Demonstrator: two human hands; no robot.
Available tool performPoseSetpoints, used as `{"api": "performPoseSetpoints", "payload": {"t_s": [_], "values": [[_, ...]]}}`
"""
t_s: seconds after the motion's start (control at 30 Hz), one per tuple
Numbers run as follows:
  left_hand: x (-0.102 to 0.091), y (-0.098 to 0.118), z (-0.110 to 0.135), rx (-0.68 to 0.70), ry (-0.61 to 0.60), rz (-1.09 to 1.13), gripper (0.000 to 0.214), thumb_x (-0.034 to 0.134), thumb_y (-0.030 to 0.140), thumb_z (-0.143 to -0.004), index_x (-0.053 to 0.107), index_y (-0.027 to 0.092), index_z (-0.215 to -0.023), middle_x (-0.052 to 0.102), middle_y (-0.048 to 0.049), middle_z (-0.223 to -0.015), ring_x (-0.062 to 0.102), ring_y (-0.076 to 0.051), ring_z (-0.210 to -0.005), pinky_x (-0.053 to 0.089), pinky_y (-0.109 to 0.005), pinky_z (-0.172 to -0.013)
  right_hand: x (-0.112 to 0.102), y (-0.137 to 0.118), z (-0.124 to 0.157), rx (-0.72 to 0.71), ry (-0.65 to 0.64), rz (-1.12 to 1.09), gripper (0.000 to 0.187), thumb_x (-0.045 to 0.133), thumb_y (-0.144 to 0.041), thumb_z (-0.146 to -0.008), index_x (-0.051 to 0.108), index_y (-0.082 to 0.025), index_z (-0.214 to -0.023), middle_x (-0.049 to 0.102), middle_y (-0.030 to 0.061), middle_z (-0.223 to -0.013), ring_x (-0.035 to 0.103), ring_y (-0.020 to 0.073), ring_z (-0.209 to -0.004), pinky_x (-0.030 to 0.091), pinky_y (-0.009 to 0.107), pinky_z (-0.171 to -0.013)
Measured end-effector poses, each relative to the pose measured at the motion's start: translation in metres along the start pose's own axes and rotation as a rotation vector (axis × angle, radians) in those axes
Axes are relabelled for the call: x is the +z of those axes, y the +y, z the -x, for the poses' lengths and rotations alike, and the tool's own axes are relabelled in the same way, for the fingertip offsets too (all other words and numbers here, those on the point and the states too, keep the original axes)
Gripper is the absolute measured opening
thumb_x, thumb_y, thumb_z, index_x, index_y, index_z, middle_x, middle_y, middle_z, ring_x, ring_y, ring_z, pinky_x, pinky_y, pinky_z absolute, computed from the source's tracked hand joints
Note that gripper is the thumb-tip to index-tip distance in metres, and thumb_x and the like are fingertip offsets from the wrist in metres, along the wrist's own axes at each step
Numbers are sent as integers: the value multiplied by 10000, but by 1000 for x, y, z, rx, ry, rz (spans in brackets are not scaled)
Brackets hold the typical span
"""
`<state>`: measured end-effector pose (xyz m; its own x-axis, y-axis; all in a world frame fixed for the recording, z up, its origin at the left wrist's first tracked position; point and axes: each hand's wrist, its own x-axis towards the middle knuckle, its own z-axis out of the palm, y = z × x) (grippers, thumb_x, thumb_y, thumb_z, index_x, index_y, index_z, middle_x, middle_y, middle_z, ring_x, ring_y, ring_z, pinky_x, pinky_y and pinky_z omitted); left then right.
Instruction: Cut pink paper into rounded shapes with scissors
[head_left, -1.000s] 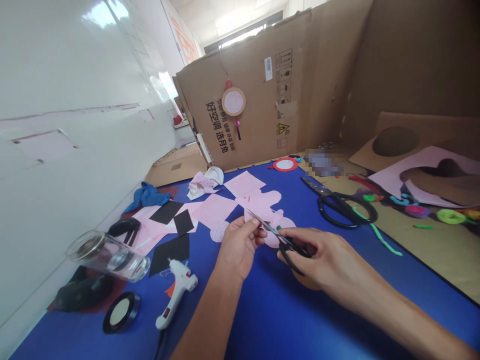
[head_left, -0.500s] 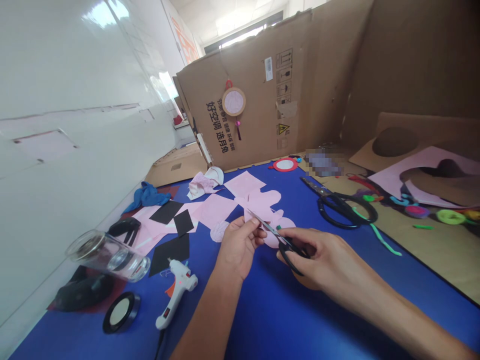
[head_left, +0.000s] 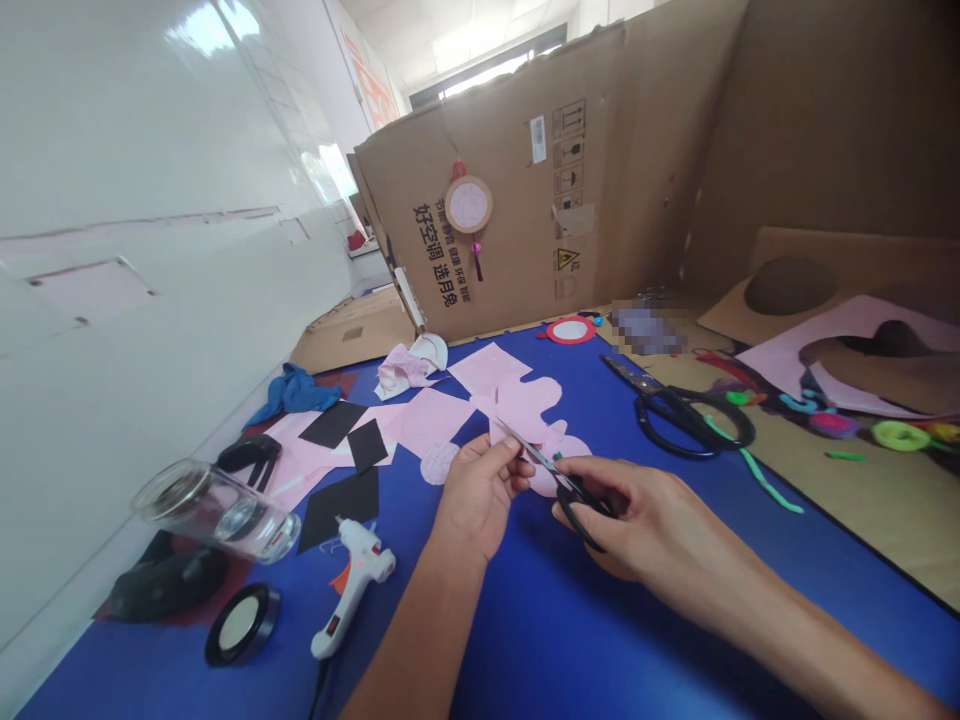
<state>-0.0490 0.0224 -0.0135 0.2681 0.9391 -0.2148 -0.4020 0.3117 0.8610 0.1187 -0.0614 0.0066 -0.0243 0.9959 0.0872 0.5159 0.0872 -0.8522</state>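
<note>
My left hand (head_left: 480,485) is closed in a pinch on a small piece of pink paper (head_left: 496,431), mostly hidden by the fingers. In my right hand (head_left: 637,510) are small scissors (head_left: 574,497) with black handles. Their narrow blades point up and left, lying close against my left fingertips and the paper. Just behind the hands lie pink petal-shaped paper cutouts (head_left: 532,395), partly overlapping. Left of my left hand is a pale round scalloped piece (head_left: 439,463).
Large black-handled scissors (head_left: 679,420) and a green pipe cleaner (head_left: 761,480) lie to the right. On the left are a white glue gun (head_left: 354,585), a glass jar (head_left: 225,512), a roll of tape (head_left: 241,625) and black squares (head_left: 339,508). A cardboard wall (head_left: 510,200) stands behind.
</note>
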Motion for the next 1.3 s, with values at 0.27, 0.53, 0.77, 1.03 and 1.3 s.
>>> {"api": "performPoseSetpoints", "payload": {"t_s": [0.27, 0.53, 0.77, 1.03, 1.3], "values": [[0, -1, 0, 1, 4, 7, 281, 901, 286, -677, 758, 105, -837, 740, -75, -765, 587, -100, -605, 423, -225, -577, -1, -4, 1, 48, -41, -83, 290, 649, -298, -910, 830, -256, -1133, 571, -20, -676, 451, 143, -558, 322, 244, -491], [1, -1, 0, 2, 6, -4, 287, 902, 294, -682, 761, 108, -850, 755, -91, -791, 590, -103, -607, 425, -231, -583, 0, -2, 2, 34, -44, -132, 286, 649, -274, -909, 827, -253, -1132, 552, -21, -676, 426, 136, -560, 301, 230, -478], [0, -2, -1, 1, 5, 7, 292, 907, 302, -680, 742, 117, -835, 745, -80, -788, 598, -107, -610, 427, -236, -579, 0, -2, 1, 28, -31, -125, 281, 648, -297, -896, 836, -252, -1100, 574, -15, -661, 455, 146, -554, 321, 239, -491], [-1, -1, -2, 33, 40, 56, 341, 941, 323, -631, 679, 135, -744, 684, -23, -690, 584, -91, -572, 415, -212, -547, 1, -4, 2, 54, -32, -54, 237, 657, -324, -902, 826, -250, -1051, 580, -22, -657, 464, 146, -541, 345, 261, -515], [1, -2, -1, 35, 24, 65, 346, 949, 323, -634, 683, 137, -755, 676, -16, -679, 582, -90, -577, 421, -210, -553, 3, -2, 2, 56, 0, -53, 279, 669, -329, -903, 834, -256, -1115, 628, -11, -683, 479, 149, -543, 351, 262, -505]]}}
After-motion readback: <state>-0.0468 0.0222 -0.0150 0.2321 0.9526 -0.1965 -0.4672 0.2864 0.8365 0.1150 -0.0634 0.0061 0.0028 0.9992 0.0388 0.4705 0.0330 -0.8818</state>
